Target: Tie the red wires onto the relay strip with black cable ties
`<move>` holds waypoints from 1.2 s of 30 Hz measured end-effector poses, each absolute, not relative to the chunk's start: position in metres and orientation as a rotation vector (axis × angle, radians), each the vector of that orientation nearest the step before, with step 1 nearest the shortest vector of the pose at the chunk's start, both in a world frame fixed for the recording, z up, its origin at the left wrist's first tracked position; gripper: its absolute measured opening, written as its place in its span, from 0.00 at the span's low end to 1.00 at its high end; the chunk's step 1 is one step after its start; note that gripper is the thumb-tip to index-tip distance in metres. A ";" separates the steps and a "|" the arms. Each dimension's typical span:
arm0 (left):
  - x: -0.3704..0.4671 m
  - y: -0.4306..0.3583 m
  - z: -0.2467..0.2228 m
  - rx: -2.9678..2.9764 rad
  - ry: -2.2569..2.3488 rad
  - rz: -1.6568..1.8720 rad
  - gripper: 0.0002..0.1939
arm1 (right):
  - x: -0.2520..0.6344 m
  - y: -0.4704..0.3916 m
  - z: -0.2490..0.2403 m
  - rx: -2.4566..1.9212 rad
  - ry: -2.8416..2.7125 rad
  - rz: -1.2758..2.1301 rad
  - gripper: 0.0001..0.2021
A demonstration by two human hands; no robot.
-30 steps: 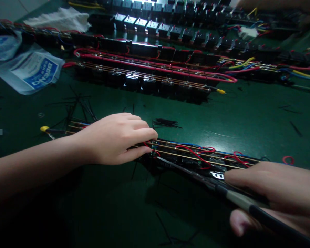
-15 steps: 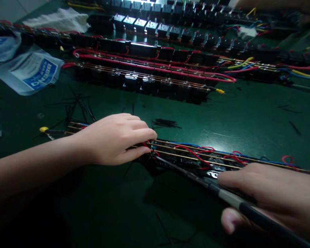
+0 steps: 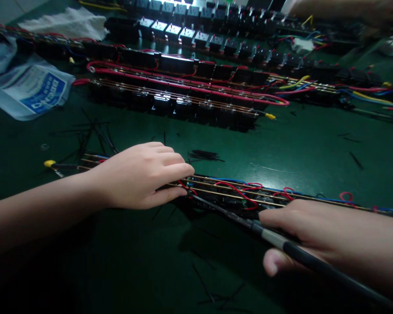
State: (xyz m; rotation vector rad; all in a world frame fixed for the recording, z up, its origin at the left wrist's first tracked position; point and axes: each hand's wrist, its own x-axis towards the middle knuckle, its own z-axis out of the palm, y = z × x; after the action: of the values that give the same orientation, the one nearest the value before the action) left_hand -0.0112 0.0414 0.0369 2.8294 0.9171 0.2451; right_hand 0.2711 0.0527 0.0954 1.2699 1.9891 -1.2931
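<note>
A long wired socket strip [image 3: 231, 204] lies across the table in front of me, with brass rods, loose red wires [image 3: 239, 192] and a blue wire along it. My left hand [image 3: 147, 176] rests over its left part, thumb on the near side and fingers on the far side, closed around it. A red wire shows by the fingertips. My right hand [image 3: 314, 231] is closed on a soldering iron [image 3: 273, 237] with a dark handle and pale band. Its thin tip reaches the rods just beside my left thumb. The left fingers' undersides are hidden.
Behind lies another strip [image 3: 170, 96] with red cables. Rows of black sockets [image 3: 186, 35] stand further back. At left are plastic bags [image 3: 32, 89] and a white cloth [image 3: 65, 24]. Black offcuts [image 3: 205, 155] lie scattered. Another person's arm [image 3: 340, 11] shows at top right.
The whole view has shifted slightly, so things sit a little further left. The iron's tip stays beside my left thumb, and both hands keep their hold.
</note>
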 end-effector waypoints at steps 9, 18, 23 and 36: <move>-0.012 0.042 0.035 2.941 0.867 0.171 0.20 | 0.279 0.030 0.081 1.295 1.788 -1.351 0.21; -0.011 0.042 0.035 2.965 0.879 0.174 0.21 | 0.288 0.019 0.060 1.396 1.742 -1.494 0.26; -0.011 0.042 0.035 2.966 0.883 0.160 0.20 | 0.289 0.018 0.055 1.409 1.713 -1.525 0.28; -0.012 0.044 0.035 2.988 0.900 0.162 0.21 | 0.284 0.018 0.054 1.420 1.750 -1.444 0.32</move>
State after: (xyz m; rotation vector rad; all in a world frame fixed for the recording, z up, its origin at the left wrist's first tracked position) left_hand -0.0116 0.0438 0.0346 2.9882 0.9003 0.1625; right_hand 0.2843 0.0182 0.0543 1.4197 1.7496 -1.4436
